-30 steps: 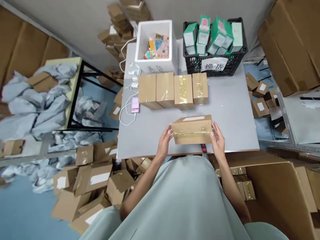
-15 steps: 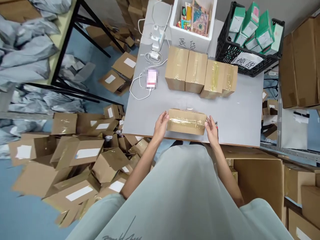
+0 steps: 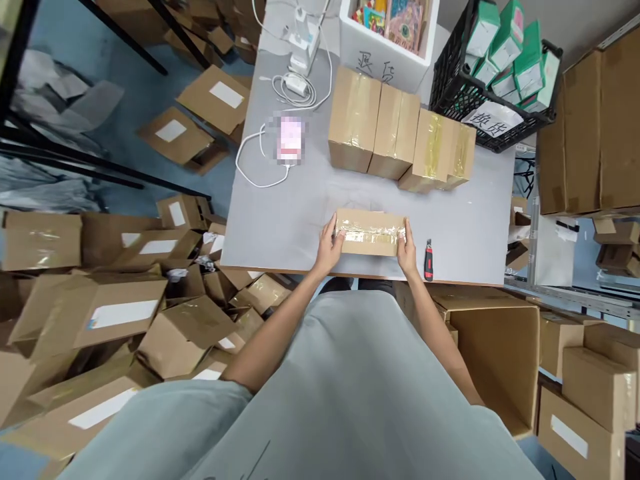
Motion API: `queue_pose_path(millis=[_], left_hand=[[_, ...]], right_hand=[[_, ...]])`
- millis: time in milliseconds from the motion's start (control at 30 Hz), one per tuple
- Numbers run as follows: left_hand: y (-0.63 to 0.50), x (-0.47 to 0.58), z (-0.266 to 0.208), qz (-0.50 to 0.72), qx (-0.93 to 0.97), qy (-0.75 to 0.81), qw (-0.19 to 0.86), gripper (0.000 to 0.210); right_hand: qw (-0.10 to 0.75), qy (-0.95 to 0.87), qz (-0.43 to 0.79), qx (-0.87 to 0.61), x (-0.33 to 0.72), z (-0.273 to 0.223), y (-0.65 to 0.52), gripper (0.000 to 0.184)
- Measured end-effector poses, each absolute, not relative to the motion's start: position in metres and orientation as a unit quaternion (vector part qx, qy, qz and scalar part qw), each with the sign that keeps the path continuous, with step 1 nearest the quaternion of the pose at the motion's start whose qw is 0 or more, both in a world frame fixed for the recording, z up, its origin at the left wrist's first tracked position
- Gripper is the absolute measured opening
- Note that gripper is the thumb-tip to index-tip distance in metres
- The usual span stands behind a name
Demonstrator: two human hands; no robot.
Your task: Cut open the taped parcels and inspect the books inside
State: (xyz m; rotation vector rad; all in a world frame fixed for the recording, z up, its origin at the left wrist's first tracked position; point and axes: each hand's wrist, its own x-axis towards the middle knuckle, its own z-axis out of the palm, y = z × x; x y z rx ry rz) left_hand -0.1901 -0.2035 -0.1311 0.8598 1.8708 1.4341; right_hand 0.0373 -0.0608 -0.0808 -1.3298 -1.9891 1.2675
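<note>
A small cardboard box [image 3: 371,233], with shiny tape along its face, is held between my two hands near the front edge of the grey table [image 3: 460,247]. My left hand [image 3: 330,245] grips its left end, thumb on the front face. At the opposite end my right hand [image 3: 407,250] presses with the fingers along the side. To the right of that hand lies a red and black utility knife [image 3: 429,260]. Farther back, several taped cardboard boxes [image 3: 353,120] stand in a row.
A white bin [image 3: 385,57] of colourful packets and a black crate [image 3: 493,110] of green boxes stand at the back. White cables and a power strip [image 3: 304,43] lie at the left. Opened cartons [image 3: 120,310] cover the floor; a large open carton [image 3: 497,360] is right of me.
Both hands have closed in on the box ends, and the box has turned to lie straighter. The utility knife, mostly hidden before, now shows fully. The view has shifted.
</note>
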Motion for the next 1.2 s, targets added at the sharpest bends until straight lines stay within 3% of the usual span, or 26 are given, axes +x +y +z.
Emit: queue_pose_path(millis=[200,367,500,633,967,1200], left_hand=[[-0.204,-0.188,-0.130,0.543,0.314,0.712,0.315,0.085],[-0.208,-0.191,-0.132,0.549,0.183,0.705,0.409,0.097],[-0.226,-0.199,-0.135,0.525,0.097,0.673,0.512,0.088],[-0.244,-0.203,-0.131,0.499,0.107,0.671,0.538,0.080],[-0.249,-0.208,-0.106,0.533,0.162,0.680,0.476,0.087],[-0.246,-0.209,-0.106,0.530,0.157,0.674,0.491,0.088]], right_hand=[[0.236,-0.695,0.463,-0.498,0.034,-0.086,-0.065,0.091],[0.259,-0.551,0.524,-0.596,0.041,-0.092,-0.077,0.122],[0.257,-0.517,0.568,-0.586,0.056,-0.091,-0.100,0.108],[0.249,-0.539,0.597,-0.538,0.064,-0.085,-0.122,0.098],[0.245,-0.599,0.543,-0.535,0.068,-0.063,-0.091,0.079],[0.218,-0.586,0.580,-0.523,0.064,-0.076,-0.081,0.076]])
